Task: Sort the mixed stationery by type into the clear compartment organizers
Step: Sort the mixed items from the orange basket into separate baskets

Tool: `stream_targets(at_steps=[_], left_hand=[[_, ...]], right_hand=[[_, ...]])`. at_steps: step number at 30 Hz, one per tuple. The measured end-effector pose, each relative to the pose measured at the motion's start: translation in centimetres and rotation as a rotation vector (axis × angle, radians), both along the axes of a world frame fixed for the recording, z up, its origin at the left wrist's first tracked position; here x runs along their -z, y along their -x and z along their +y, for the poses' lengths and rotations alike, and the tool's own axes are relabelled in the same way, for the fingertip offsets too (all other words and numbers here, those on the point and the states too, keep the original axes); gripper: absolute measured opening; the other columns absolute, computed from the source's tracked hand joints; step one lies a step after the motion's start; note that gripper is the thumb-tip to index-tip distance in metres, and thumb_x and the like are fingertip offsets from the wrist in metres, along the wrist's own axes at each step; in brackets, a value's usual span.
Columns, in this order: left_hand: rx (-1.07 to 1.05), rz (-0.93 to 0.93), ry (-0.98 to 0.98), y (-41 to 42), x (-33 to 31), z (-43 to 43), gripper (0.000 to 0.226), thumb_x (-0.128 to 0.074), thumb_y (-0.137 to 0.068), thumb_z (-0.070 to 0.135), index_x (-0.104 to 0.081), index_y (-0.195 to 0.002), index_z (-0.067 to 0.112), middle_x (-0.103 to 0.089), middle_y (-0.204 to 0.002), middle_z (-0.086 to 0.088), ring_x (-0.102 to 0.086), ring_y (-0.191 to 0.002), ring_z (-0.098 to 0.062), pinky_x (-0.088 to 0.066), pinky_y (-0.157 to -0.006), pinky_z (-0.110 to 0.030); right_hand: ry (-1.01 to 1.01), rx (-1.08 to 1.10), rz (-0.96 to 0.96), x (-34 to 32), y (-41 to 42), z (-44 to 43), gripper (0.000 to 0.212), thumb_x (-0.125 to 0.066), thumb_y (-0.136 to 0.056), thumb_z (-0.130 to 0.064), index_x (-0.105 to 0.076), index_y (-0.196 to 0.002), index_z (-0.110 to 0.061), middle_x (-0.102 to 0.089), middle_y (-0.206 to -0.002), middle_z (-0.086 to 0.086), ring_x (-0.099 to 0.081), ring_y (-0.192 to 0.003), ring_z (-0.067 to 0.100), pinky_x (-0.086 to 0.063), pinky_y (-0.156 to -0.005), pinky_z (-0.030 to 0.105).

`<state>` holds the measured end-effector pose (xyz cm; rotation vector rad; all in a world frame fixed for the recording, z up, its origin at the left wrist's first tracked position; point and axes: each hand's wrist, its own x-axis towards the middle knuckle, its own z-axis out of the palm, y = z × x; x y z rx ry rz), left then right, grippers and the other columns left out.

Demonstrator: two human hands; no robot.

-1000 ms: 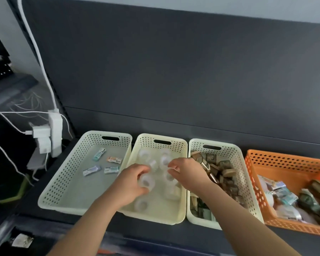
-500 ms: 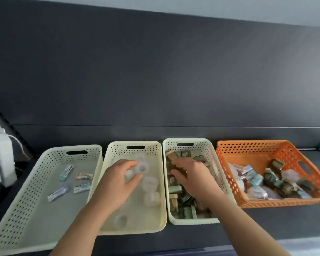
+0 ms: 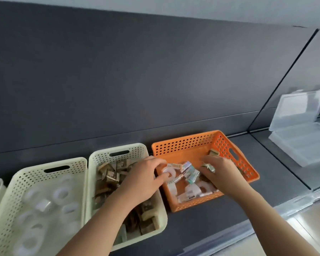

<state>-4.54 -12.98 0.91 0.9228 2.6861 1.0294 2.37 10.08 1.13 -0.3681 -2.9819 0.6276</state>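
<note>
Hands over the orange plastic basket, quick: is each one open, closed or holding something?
Left hand: pinches a small clear tape roll in the orange perforated plastic basket.
Right hand: grips a small gold-green wrapped packet there.

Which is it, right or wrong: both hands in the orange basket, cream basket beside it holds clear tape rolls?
One error. Head view: the cream basket beside the orange basket holds brown packs; the clear tape rolls sit in the next cream basket left. Left hand and right hand are in the orange basket.
</note>
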Motion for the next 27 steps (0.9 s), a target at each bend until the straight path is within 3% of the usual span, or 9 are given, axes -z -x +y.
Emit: stream_targets(at_steps=[4,7,11,14,20,23,27], left_hand=[[0.025,-0.091,0.058,1.2,1.5,6.5,0.040,-0.065,-0.088,0.032,-0.057,-0.126,0.024,-0.058,-0.118,0.014,-0.054,-0.107,-0.001,-0.041,-0.090,-0.015],[0.032,-0.151,0.163,2.1,3.4,10.6,0.044,-0.069,-0.084,0.035,-0.058,-0.125,0.023,-0.061,-0.118,0.009,-0.056,-0.104,-0.007,-0.048,-0.092,-0.026],[0.019,-0.231,0.308,3.1,5.3,13.7,0.053,-0.078,-0.075,0.036,-0.059,-0.124,0.023,-0.063,-0.115,0.008,-0.060,-0.101,-0.010,-0.051,-0.091,-0.032],[0.004,-0.287,0.372,3.9,6.0,14.4,0.050,-0.083,-0.071,0.030,-0.064,-0.116,0.023,-0.065,-0.109,0.008,-0.061,-0.095,-0.010,-0.053,-0.088,-0.033],[-0.111,-0.266,0.327,5.7,6.4,14.1,0.046,-0.079,-0.076,0.020,-0.062,-0.119,0.020,-0.065,-0.110,0.006,-0.060,-0.095,-0.009,-0.051,-0.087,-0.029],[-0.184,-0.229,0.306,6.5,6.7,14.4,0.044,-0.076,-0.079,0.019,-0.061,-0.121,0.019,-0.065,-0.114,0.003,-0.060,-0.100,-0.013,-0.051,-0.090,-0.032],[-0.226,-0.164,0.318,7.4,6.9,14.5,0.025,-0.073,-0.080,0.015,-0.066,-0.103,0.024,-0.066,-0.103,0.007,-0.060,-0.089,-0.010,-0.053,-0.082,-0.032]], right_hand=[[0.030,0.029,-0.073,0.5,0.1,5.9,0.024,-0.066,-0.087,-0.025,-0.069,-0.111,-0.024,-0.070,-0.104,-0.005,-0.063,-0.088,0.019,-0.049,-0.076,0.030],[0.064,0.013,-0.107,1.1,0.7,8.9,0.025,-0.065,-0.087,-0.024,-0.069,-0.112,-0.026,-0.063,-0.093,-0.010,-0.058,-0.080,0.015,-0.047,-0.071,0.029],[0.079,-0.050,-0.170,2.4,2.2,11.7,0.028,-0.062,-0.088,-0.023,-0.066,-0.115,-0.029,-0.065,-0.116,-0.007,-0.059,-0.098,0.013,-0.041,-0.077,0.022],[0.099,-0.153,-0.177,2.7,3.5,12.3,0.028,-0.063,-0.089,-0.021,-0.067,-0.117,-0.024,-0.066,-0.117,-0.009,-0.060,-0.103,0.009,-0.042,-0.085,0.019],[0.055,-0.322,-0.210,3.3,6.6,12.3,0.019,-0.061,-0.089,-0.017,-0.070,-0.105,-0.015,-0.070,-0.105,-0.004,-0.064,-0.090,0.012,-0.051,-0.080,0.027],[0.040,-0.358,-0.242,4.1,7.9,12.6,0.022,-0.064,-0.088,-0.018,-0.069,-0.109,-0.018,-0.068,-0.107,-0.007,-0.063,-0.093,0.012,-0.051,-0.083,0.025],[-0.019,-0.451,-0.306,5.3,9.2,13.0,0.026,-0.070,-0.081,-0.021,-0.070,-0.107,-0.025,-0.065,-0.107,-0.009,-0.054,-0.102,0.013,-0.050,-0.088,0.034]])
